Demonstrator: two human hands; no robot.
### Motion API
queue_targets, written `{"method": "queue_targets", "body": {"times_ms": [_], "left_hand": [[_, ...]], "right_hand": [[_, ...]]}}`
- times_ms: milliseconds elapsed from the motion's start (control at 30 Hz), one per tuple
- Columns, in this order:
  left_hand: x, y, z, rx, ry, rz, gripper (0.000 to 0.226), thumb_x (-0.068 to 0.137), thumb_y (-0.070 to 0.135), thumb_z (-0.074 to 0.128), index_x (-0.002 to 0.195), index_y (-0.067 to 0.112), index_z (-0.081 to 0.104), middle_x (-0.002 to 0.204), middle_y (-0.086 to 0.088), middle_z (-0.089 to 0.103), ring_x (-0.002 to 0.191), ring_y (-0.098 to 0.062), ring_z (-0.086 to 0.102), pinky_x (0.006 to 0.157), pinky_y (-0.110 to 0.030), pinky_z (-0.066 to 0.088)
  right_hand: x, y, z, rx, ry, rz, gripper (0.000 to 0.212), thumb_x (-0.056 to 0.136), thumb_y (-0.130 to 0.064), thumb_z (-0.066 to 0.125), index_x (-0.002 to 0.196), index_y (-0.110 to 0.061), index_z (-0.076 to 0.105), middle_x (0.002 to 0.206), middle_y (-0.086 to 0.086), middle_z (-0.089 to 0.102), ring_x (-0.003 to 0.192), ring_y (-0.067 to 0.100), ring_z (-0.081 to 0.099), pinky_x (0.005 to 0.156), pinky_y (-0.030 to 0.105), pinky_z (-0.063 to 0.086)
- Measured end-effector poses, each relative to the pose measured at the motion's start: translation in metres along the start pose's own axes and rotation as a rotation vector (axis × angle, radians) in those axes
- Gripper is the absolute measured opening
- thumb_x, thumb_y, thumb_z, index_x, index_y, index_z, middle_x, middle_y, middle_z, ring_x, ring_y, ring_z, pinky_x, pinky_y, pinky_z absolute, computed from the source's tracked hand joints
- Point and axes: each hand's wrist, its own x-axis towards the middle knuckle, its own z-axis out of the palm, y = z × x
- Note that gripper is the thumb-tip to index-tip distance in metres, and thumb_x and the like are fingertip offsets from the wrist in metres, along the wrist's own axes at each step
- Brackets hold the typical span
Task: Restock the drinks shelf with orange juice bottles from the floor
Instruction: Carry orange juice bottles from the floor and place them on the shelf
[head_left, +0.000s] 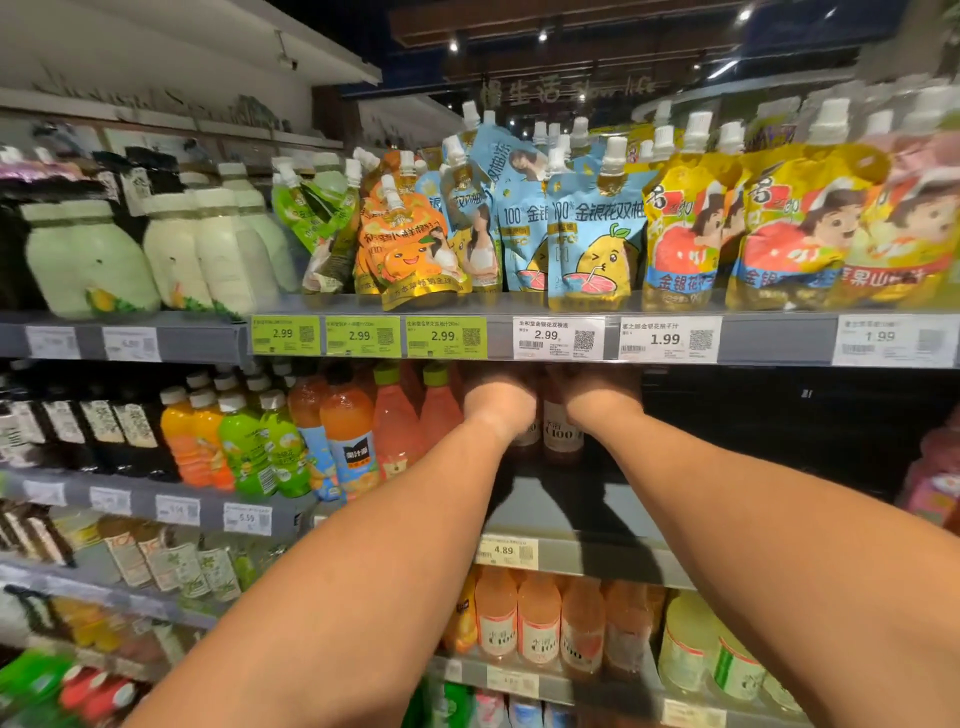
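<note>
**Setting bottles deep on the middle shelf**

Two bottles (561, 434) with pale "C100" labels standing far back on the shelf (566, 512), just beside each other, tops hidden. Left hand (498, 408) over the left bottle, right hand (602, 400) over the right one, both reaching in under the price rail (561, 338) of the shelf above. Backs of the hands toward the camera; fingers out of sight behind them, so no telling whether clasped round the bottles or merely resting on them.

Judged as the placing step: bottles already down on the shelf, hands apparently about to let go or nudge them into line. Next move probably calls for easing the fingers off without tipping either bottle, then drawing both arms straight back, low enough to miss the rail overhead. Much bare shelf in front and a dark gap to the right, so plenty of restocking seemingly left. Floor stock not in view.

Close on the left, pink bottles (410, 415) with green caps, near the left wrist and easy to knock on the way out; beyond them orange bottles (348, 431). Above, spouted pouches (592, 228) crowding the upper shelf. Below, a row of similar pale orange bottles (540, 618) behind a 4.89 tag (506, 551). Pink packs (935, 478) at the far right edge.
</note>
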Motion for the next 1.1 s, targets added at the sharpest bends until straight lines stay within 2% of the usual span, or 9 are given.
{"method": "queue_targets", "body": {"times_ms": [33,100,167,233,333,667,833,933,1100], "left_hand": [[-0.014,-0.001,-0.004,-0.046,0.072,-0.017,0.033,0.096,0.015,0.046,0.121,0.000,0.061,0.131,-0.019,0.058,0.122,-0.034,0.053,0.095,-0.034,0.043],[-0.049,-0.007,-0.012,-0.129,0.203,0.001,0.034,0.093,0.029,0.056,0.113,0.003,0.064,0.121,-0.018,0.063,0.116,-0.035,0.056,0.093,-0.034,0.044],[-0.087,-0.013,-0.020,-0.190,0.210,0.020,0.033,0.092,0.039,0.059,0.107,0.011,0.068,0.114,-0.011,0.068,0.112,-0.031,0.058,0.089,-0.032,0.044],[-0.127,-0.025,-0.030,-0.147,0.193,0.001,0.031,0.090,0.044,0.058,0.092,0.016,0.072,0.100,-0.005,0.073,0.102,-0.028,0.063,0.082,-0.030,0.047],[-0.181,-0.052,-0.051,-0.043,0.199,-0.021,0.036,0.087,0.044,0.058,0.083,0.012,0.072,0.092,-0.008,0.073,0.095,-0.031,0.065,0.079,-0.034,0.052],[-0.367,-0.175,-0.166,0.264,0.224,-0.325,0.042,0.092,0.052,0.053,0.102,0.012,0.063,0.109,-0.011,0.066,0.099,-0.033,0.062,0.077,-0.036,0.049],[-0.463,-0.250,-0.215,0.287,0.253,-0.516,0.035,0.091,0.048,0.050,0.087,0.014,0.060,0.093,-0.008,0.065,0.080,-0.028,0.058,0.069,-0.034,0.048],[-0.531,-0.307,-0.240,0.322,0.245,-0.647,0.037,0.090,0.049,0.050,0.091,0.015,0.062,0.094,-0.010,0.064,0.086,-0.030,0.062,0.073,-0.036,0.051],[-0.633,-0.390,-0.270,0.290,0.294,-0.880,0.038,0.089,0.048,0.049,0.101,0.015,0.063,0.114,-0.009,0.066,0.105,-0.031,0.061,0.084,-0.036,0.052]], "right_hand": [[0.026,0.025,0.014,-0.047,0.078,0.031,0.040,0.108,-0.022,0.026,0.136,-0.004,0.047,0.144,0.006,0.045,0.132,0.023,0.043,0.058,0.006,0.039],[0.043,0.049,0.038,0.026,0.319,0.092,0.047,0.101,-0.043,0.039,0.121,-0.006,0.060,0.131,0.015,0.057,0.119,0.035,0.052,0.086,0.029,0.048],[0.034,0.059,0.055,0.144,0.440,0.083,0.053,0.093,-0.053,0.046,0.118,-0.007,0.057,0.121,0.017,0.058,0.114,0.039,0.052,0.092,0.044,0.046],[0.000,0.053,0.062,0.123,0.449,0.033,0.052,0.093,-0.052,0.046,0.119,-0.009,0.055,0.120,0.016,0.057,0.113,0.038,0.053,0.093,0.047,0.046],[-0.052,0.040,0.070,0.098,0.423,-0.033,0.044,0.093,-0.048,0.046,0.113,-0.010,0.058,0.116,0.015,0.060,0.108,0.037,0.056,0.089,0.044,0.048],[-0.194,-0.085,0.134,-0.151,0.294,-0.443,0.041,0.098,-0.039,0.043,0.108,-0.005,0.062,0.109,0.020,0.062,0.099,0.037,0.060,0.078,0.041,0.049],[-0.251,-0.178,0.199,-0.054,0.146,-0.583,0.037,0.093,-0.044,0.044,0.103,-0.011,0.058,0.104,0.011,0.062,0.096,0.033,0.060,0.077,0.040,0.050],[-0.294,-0.234,0.242,-0.032,0.063,-0.678,0.037,0.092,-0.047,0.045,0.095,-0.013,0.060,0.100,0.011,0.064,0.090,0.032,0.062,0.074,0.036,0.052],[-0.364,-0.313,0.307,-0.045,-0.034,-0.853,0.045,0.092,-0.051,0.044,0.105,-0.010,0.061,0.106,0.013,0.063,0.099,0.034,0.060,0.077,0.037,0.049]]}}
